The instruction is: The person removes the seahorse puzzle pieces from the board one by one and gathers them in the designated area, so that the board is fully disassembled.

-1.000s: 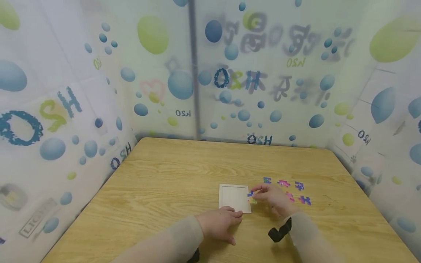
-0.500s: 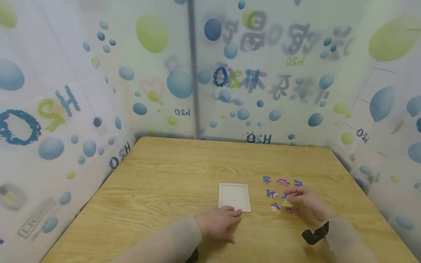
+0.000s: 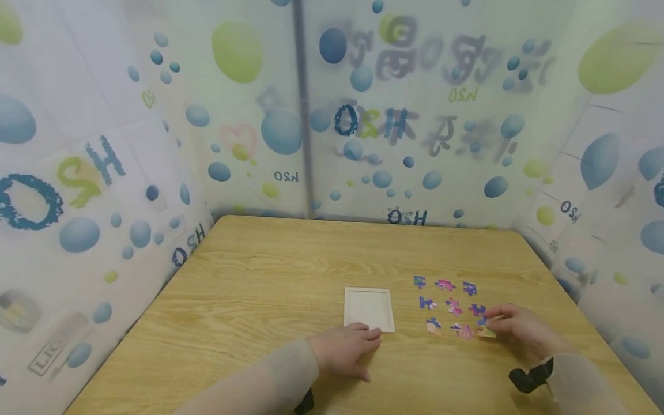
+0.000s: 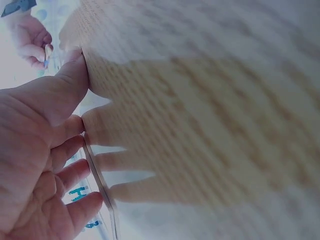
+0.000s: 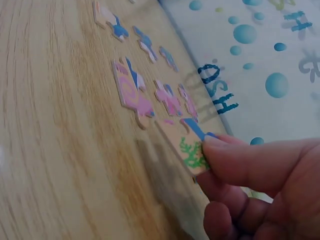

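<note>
My right hand (image 3: 524,329) pinches a jigsaw piece (image 5: 186,145) between thumb and fingers; it is tan and blue with a green plant print. In the head view this piece is at the near right corner of several other jigsaw pieces (image 3: 453,306), laid in rows and printed in pink, blue and tan. To their left lies a square white puzzle frame (image 3: 369,291) with a raised rim and no piece inside. My left hand (image 3: 346,349) rests at the frame's near edge, fingers extended onto it. The left wrist view shows those fingers (image 4: 75,172) straight and loosely spread.
A wooden table (image 3: 249,276) carries everything. Translucent curtains (image 3: 249,115) with blue and green drops stand behind it and at both sides. A dark strap with a black block (image 3: 531,376) sits on the right wrist.
My right hand has carried the jigsaw piece from the frame's right edge rightward, over the other pieces, to their near right corner. The left hand has stayed at the frame.
</note>
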{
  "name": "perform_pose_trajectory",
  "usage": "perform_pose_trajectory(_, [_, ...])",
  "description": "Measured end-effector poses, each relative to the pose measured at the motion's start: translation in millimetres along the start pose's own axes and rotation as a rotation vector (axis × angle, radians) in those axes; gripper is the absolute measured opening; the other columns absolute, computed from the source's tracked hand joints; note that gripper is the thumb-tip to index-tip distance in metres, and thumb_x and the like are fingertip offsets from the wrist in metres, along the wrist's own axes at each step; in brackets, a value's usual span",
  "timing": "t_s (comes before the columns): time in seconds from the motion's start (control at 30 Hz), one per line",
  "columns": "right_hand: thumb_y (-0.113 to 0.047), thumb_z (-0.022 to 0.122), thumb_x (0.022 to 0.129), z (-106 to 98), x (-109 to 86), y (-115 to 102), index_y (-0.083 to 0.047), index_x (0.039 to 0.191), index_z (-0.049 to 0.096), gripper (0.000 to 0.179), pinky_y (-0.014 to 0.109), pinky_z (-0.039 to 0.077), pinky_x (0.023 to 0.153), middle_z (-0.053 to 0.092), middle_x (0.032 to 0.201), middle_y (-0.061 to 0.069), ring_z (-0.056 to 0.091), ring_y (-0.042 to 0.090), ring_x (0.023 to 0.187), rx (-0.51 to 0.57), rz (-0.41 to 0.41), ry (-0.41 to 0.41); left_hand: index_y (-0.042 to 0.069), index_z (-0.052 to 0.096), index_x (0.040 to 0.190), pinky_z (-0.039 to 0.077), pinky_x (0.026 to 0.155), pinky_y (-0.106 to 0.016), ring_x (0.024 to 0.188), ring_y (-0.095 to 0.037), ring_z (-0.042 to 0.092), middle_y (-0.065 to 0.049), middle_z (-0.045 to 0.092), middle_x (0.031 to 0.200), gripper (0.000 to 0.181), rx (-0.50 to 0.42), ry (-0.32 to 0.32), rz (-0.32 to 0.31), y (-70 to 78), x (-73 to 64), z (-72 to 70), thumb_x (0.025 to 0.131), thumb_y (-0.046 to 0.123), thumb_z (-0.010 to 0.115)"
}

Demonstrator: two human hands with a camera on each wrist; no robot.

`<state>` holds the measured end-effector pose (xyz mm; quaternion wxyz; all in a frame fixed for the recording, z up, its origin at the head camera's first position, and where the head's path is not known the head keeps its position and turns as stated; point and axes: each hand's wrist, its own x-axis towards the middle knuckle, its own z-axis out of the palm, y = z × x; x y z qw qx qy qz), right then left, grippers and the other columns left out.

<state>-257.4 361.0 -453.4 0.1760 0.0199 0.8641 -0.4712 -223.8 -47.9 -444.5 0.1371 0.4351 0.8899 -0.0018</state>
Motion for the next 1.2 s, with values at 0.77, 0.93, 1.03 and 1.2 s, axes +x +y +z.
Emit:
perform_pose_trajectory(0.77, [-0.019,0.073,0.083,8,1.1,-3,0.0,0.09,0.064,0.022,0.038,0.041,0.075,0.06,0.09,0.008,0.053,0.025,0.088,-0.294,0.027,0.106,0.016,0.043,0.146,0.031,0.11,-0.026,0.14,-0.015,0.03,0.004,0.029,0.155,0.073,0.005,0.004,-0.003,0.6,-1.7,-2.0,0.087,0.054,0.061])
perform_pose_trajectory(0.93, [-0.021,0.07,0.086,11,-2.2,-7,0.0,0.093,0.065,0.022,0.034,0.041,0.071,0.061,0.089,0.007,0.053,0.022,0.084,-0.321,0.021,0.119,0.016,0.046,0.144,0.031,0.11,-0.025,0.138,-0.016,0.034,0.002,0.033,0.154,0.07,0.026,0.042,0.031,2.2,-4.2,-1.6,0.087,0.054,0.061])
perform_pose_trajectory(1.03, [-0.023,0.065,0.09,13,-4.2,-12,0.002,0.098,0.064,0.026,0.033,0.043,0.068,0.062,0.091,0.008,0.054,0.022,0.084,-0.317,0.005,0.125,0.015,0.048,0.143,0.031,0.11,-0.027,0.136,-0.02,0.038,-0.002,0.038,0.151,0.07,0.048,0.086,0.032,0.7,-7.4,-2.5,0.086,0.054,0.062])
perform_pose_trajectory(1.2, [-0.027,0.059,0.095,16,-7.0,-19,0.005,0.105,0.062,0.034,0.037,0.047,0.071,0.064,0.098,0.011,0.056,0.024,0.088,-0.287,-0.004,0.122,0.014,0.047,0.143,0.03,0.111,-0.029,0.135,-0.021,0.04,-0.004,0.041,0.149,0.068,0.09,0.126,-0.009,-6.7,-13.2,-8.3,0.089,0.053,0.06])
